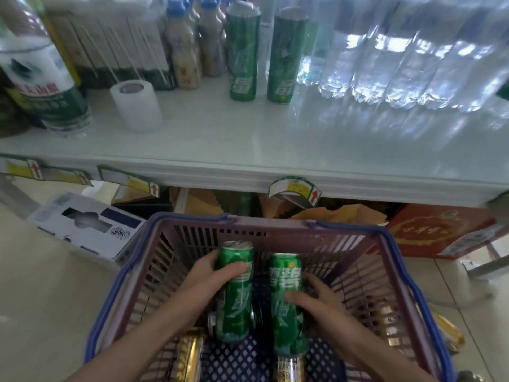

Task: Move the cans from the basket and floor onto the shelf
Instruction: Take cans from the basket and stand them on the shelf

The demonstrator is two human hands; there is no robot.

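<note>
A purple basket (278,226) with blue handles sits on the floor below the white shelf (248,139). My left hand (209,277) is wrapped around a tall green can (237,296), held upright above the basket. My right hand (319,299) grips a second green can (286,307) beside it. Gold cans (190,354) lie at the basket's bottom, and another gold can (449,334) lies on the floor outside its right wall. Two green cans (243,53) (285,56) stand at the back of the shelf.
The shelf holds a large water bottle (41,78) at left, a white paper roll (136,104), drink bottles (183,48) and wrapped water bottles (413,56) at right. Under the shelf are a white box (88,224) and a red carton (435,230).
</note>
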